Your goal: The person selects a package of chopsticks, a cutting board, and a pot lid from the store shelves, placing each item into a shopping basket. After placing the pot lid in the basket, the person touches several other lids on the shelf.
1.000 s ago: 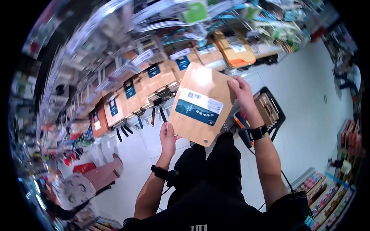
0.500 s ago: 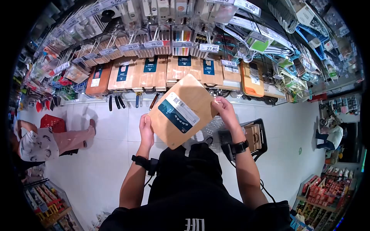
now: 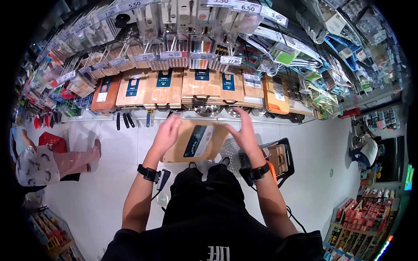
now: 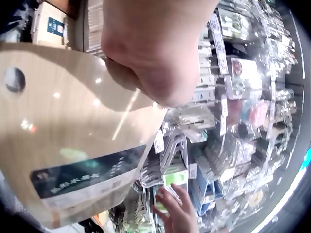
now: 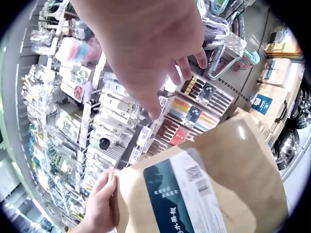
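A pale wooden cutting board (image 3: 176, 150) with a dark blue and white label (image 5: 167, 194) is held out in front of my legs. My left hand (image 3: 167, 132) grips it by one edge, thumb on the labelled face, as the right wrist view (image 5: 100, 201) shows. My right hand (image 3: 244, 135) is off the board, near its opposite side, with fingers spread and nothing in them. In the left wrist view the board's round hanging hole (image 4: 14, 79) shows at a corner.
Stacked cutting boards (image 3: 167, 93) line the low shelf ahead, with metal pans (image 3: 208, 110) and knife handles below. Packaged utensils and price tags hang above. A black shopping basket (image 3: 285, 172) holding boxes stands at my right. People are at far left (image 3: 39, 165) and far right (image 3: 368, 152).
My right hand has let go of the board, which it held earlier along with the left. The board has come lower and tilted, and stays in my left hand.
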Tool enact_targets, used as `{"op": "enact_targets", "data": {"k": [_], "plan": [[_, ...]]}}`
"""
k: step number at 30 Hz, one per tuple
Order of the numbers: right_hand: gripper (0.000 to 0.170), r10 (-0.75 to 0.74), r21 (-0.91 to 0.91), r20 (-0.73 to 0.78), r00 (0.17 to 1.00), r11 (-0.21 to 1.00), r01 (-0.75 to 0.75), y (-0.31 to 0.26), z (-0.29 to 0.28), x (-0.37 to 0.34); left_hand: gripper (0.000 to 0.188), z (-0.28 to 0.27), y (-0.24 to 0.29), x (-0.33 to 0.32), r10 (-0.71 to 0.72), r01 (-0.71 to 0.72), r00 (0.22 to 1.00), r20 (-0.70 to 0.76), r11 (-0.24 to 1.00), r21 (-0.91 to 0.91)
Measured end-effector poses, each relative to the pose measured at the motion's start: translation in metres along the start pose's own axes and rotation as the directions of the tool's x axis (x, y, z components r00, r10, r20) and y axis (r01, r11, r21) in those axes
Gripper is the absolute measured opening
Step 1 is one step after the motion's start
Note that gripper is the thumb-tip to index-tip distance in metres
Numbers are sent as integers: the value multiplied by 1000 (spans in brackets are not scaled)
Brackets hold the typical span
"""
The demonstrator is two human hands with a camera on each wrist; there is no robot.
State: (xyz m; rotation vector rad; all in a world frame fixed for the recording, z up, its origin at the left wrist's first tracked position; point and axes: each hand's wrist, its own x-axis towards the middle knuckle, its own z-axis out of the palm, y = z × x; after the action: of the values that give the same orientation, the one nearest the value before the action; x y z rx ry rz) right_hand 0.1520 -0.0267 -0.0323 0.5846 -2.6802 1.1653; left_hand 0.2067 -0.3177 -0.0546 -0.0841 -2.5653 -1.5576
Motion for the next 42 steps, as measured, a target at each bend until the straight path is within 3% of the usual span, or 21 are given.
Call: {"op": "enact_targets", "data": {"k": [2,5,6,8,9,10,13,16,17,20,21,24,25,28,29,32,33,35,40,41,42], "plan": [[62,-123,-137,181,976,979,149,-22,-1,3,19,12,16,3,125,-136,980,156,989,65],[51,-199,-144,256,946,960,241,-5,24,-18,17,29,46,3,172,-201,951,259,975,91],[47,-40,-25,341,939,998,51,0,20,-21,17,32,54,3,183,-218,938,294,972,90],[40,214,159,550,807,922,-353,7,16,-24,20,35,60,4,215,-237,936,278,970,47],[33,133,232,382,915,944,-234,7,18,-30,22,38,56,6,239,-249,935,262,968,5],[31,161,184,358,919,953,-239,8,17,-34,24,41,52,7,261,-260,934,243,965,-36],[28,273,39,253,928,956,-292,14,10,-37,37,46,46,12,340,-306,931,-131,924,228],[32,443,513,95,891,745,-425,36,15,-43,48,53,31,7,80,-83,956,-284,997,-1],[31,525,562,127,842,661,-497,41,12,-44,52,54,20,4,102,-79,962,-253,992,99],[28,623,834,95,776,375,-404,37,11,-39,50,65,0,-8,-86,80,993,-87,995,-66],[29,599,884,187,779,244,-400,38,8,-35,48,59,14,-6,-328,355,934,143,899,-258],[33,507,900,212,835,231,-369,35,0,-25,45,74,4,-6,-365,426,896,252,546,-721],[45,469,873,204,859,310,-377,33,-3,-23,37,78,7,-4,-395,384,902,176,543,-747],[60,402,706,213,890,566,-425,17,-5,-16,32,71,16,-3,-358,373,918,170,637,-674],[78,373,672,241,896,602,-431,9,-7,-17,29,72,12,-2,-368,363,917,152,615,-700],[78,376,421,229,898,793,-440,-11,-6,-24,29,77,7,-5,-441,298,898,-9,622,-724],[87,359,506,290,887,729,-461,-7,0,-26,28,75,8,-6,-447,284,894,-31,618,-733],[83,389,509,316,865,700,-501,-3,7,-31,27,72,13,-8,-459,251,885,-77,610,-751],[65,393,517,331,858,684,-514,-11,5,-29,23,69,23,-16,-399,192,900,-174,723,-663],[51,420,563,371,828,608,-560,-11,4,-28,23,69,25,-17,-389,190,901,-193,753,-630],[48,377,668,385,842,516,-537,-9,5,-29,23,72,18,-17,-378,180,904,-198,758,-627]]}}
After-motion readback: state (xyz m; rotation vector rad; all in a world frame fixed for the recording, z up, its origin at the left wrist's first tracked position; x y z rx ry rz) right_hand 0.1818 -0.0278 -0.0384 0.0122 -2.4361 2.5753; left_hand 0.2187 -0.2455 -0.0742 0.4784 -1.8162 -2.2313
